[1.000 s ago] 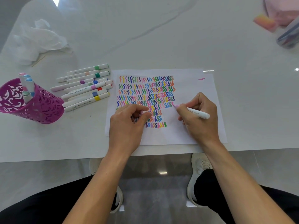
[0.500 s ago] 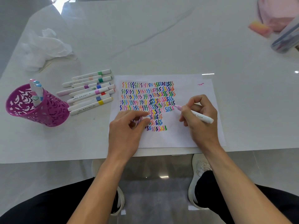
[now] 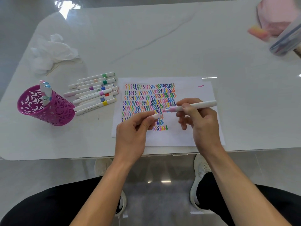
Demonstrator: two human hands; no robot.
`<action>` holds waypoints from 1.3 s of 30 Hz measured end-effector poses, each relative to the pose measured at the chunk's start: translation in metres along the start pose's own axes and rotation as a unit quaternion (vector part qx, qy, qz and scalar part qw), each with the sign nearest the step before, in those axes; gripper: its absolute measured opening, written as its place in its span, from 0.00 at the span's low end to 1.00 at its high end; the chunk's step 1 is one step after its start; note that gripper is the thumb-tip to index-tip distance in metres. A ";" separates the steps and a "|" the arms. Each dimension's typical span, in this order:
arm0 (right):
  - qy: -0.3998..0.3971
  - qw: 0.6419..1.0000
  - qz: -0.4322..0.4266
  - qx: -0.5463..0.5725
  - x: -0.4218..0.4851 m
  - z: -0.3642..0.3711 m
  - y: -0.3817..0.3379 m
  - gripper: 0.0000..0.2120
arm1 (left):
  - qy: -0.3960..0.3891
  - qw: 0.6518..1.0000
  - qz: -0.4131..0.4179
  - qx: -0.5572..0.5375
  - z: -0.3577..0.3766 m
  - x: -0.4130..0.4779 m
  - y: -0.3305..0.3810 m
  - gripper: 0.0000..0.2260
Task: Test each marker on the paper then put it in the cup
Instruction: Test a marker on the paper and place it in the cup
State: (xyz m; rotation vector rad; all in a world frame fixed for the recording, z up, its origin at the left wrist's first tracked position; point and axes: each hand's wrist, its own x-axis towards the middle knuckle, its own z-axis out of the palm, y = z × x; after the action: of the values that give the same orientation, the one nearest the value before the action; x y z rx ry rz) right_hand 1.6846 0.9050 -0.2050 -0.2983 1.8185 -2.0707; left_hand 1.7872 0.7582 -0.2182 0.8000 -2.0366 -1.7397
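A white sheet of paper [image 3: 192, 88] lies near the table's front edge, covered with rows of coloured squiggles. My right hand [image 3: 200, 121] grips a white marker [image 3: 197, 106] with a pink tip, lifted off the paper and pointing left. My left hand [image 3: 133, 131] pinches the marker's pale cap [image 3: 155, 116] just left of that tip. A magenta perforated cup [image 3: 47, 108] at the left holds several markers. Several capped markers [image 3: 96, 92] lie in a row between cup and paper.
Crumpled white plastic [image 3: 52, 53] lies at the back left. At the far right sit a pink object [image 3: 276, 15], an orange-pink block [image 3: 259, 32] and a clear container [image 3: 286, 41]. The table's front edge [image 3: 81, 157] runs just below the paper.
My right hand lifted the marker's tip off the paper and turned the marker level. My left hand rose from the paper and brought the cap toward the tip.
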 end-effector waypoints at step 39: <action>-0.081 0.995 0.044 0.024 -0.008 -0.001 0.026 0.06 | -0.042 0.999 0.009 -0.013 0.003 -0.010 -0.007 0.07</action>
State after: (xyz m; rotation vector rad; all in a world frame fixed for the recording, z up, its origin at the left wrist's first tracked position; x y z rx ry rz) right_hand 1.6949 0.9062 -0.2302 -0.3575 1.6555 -1.9662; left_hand 1.7947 0.7657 -0.2243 0.7106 -2.0632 -1.8156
